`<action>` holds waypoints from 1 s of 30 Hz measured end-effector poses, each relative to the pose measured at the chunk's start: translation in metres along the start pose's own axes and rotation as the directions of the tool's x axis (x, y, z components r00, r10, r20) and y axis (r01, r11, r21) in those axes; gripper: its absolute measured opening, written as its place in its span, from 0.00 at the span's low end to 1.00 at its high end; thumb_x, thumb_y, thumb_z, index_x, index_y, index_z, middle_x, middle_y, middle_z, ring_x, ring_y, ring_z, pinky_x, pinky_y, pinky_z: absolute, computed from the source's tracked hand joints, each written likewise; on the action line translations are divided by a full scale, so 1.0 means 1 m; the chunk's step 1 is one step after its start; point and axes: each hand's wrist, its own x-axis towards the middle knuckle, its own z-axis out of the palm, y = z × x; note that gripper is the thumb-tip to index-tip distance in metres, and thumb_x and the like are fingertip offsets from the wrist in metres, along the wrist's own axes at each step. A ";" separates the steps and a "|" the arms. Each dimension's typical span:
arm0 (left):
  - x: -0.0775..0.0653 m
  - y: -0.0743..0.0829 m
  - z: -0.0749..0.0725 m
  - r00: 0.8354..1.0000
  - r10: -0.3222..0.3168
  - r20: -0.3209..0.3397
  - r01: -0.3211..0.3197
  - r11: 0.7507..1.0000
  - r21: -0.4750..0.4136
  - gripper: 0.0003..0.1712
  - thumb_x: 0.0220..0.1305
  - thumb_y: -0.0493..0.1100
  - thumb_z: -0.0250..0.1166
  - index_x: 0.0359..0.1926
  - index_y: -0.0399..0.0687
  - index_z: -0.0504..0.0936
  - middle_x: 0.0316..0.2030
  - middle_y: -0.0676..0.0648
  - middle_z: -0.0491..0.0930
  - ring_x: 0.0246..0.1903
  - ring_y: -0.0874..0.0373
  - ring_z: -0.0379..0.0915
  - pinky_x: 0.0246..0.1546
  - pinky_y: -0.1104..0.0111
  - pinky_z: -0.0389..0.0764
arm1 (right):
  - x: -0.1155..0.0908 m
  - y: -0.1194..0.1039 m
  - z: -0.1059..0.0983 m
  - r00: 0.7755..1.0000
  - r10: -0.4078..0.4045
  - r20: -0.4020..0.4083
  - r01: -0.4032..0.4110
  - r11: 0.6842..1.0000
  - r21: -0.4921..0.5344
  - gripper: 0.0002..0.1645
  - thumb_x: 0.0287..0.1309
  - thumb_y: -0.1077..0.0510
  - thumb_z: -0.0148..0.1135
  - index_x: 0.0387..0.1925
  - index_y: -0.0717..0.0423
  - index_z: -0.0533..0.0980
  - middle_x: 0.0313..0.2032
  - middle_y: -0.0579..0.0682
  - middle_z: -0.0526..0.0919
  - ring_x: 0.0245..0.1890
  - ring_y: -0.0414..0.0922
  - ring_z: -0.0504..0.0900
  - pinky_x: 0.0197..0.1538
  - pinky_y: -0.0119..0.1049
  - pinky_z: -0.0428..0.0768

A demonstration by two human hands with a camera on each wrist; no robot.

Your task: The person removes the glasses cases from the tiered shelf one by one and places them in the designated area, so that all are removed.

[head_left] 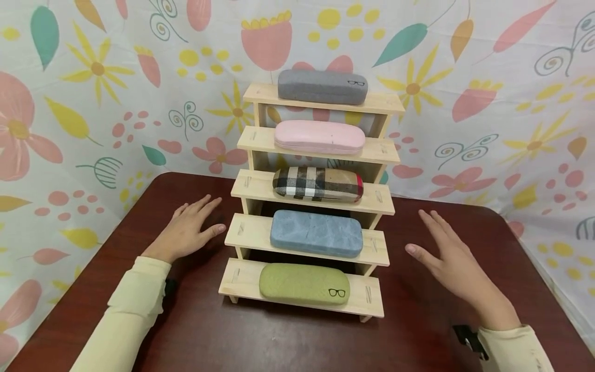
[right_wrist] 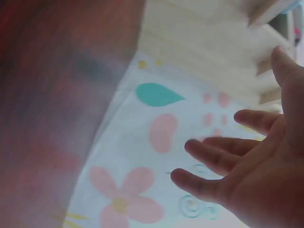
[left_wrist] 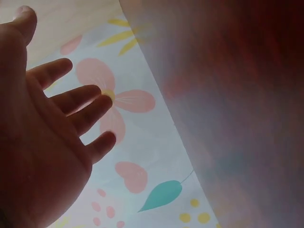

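A stepped wooden rack [head_left: 237, 235] stands mid-table with one glasses case on each tier. From top to bottom these are a grey case [head_left: 321, 87], a pink case [head_left: 319, 136], a plaid case [head_left: 318, 184], a blue marbled case [head_left: 316, 233] and a green case [head_left: 304, 283] with a small glasses print. To the left of the rack, my left hand [head_left: 188, 230] holds nothing, its fingers extended and spread. My right hand [head_left: 453, 261] is on the rack's other side, also bare, with thumb apart from the straight fingers. Both wrist views show spread fingers with nothing in them.
The dark reddish-brown table [head_left: 279, 341] has rounded back corners. Behind it hangs a white cloth [head_left: 297, 46] printed with flowers and leaves, close to the back of the rack. Dark straps show at both sleeve cuffs.
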 end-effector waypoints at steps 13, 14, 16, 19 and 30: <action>-0.031 0.035 -0.003 0.998 -0.006 -0.063 -0.040 0.706 -0.707 0.30 0.77 0.42 0.57 0.75 0.43 0.62 0.65 0.34 0.71 0.57 0.45 0.76 0.55 0.54 0.77 | -0.024 -0.075 -0.003 0.961 -0.144 -0.235 0.181 0.973 0.145 0.18 0.60 0.65 0.70 0.47 0.42 0.83 0.36 0.40 0.86 0.37 0.32 0.80 0.43 0.21 0.71; -0.034 0.038 -0.002 0.998 -0.005 -0.059 -0.041 0.659 -0.751 0.30 0.77 0.40 0.56 0.75 0.41 0.62 0.64 0.32 0.71 0.56 0.45 0.76 0.54 0.54 0.79 | -0.027 -0.080 0.000 0.962 -0.167 -0.216 0.206 0.964 0.170 0.18 0.60 0.67 0.70 0.45 0.41 0.83 0.35 0.39 0.85 0.35 0.33 0.81 0.42 0.22 0.73; -0.041 0.045 0.002 0.999 -0.009 -0.039 -0.027 0.579 -0.815 0.30 0.77 0.38 0.56 0.74 0.37 0.61 0.64 0.30 0.70 0.56 0.46 0.76 0.53 0.54 0.79 | -0.032 -0.087 0.008 0.962 -0.218 -0.165 0.249 0.947 0.205 0.18 0.59 0.69 0.70 0.42 0.41 0.83 0.35 0.37 0.86 0.35 0.34 0.82 0.42 0.23 0.75; -0.050 0.056 0.009 1.000 -0.019 0.023 0.029 0.490 -0.871 0.31 0.76 0.37 0.56 0.74 0.34 0.60 0.63 0.30 0.70 0.59 0.46 0.73 0.54 0.52 0.78 | -0.039 -0.093 0.024 0.954 -0.282 -0.098 0.297 0.928 0.223 0.18 0.58 0.68 0.71 0.44 0.42 0.84 0.40 0.37 0.86 0.40 0.35 0.83 0.45 0.23 0.75; -0.077 0.067 0.036 0.990 0.078 0.118 0.077 0.403 -0.912 0.39 0.69 0.35 0.62 0.73 0.28 0.55 0.65 0.28 0.64 0.60 0.42 0.68 0.52 0.65 0.77 | -0.043 -0.102 0.073 0.958 -0.284 0.024 0.274 0.940 0.203 0.40 0.57 0.52 0.75 0.70 0.50 0.71 0.59 0.48 0.79 0.47 0.41 0.82 0.41 0.38 0.82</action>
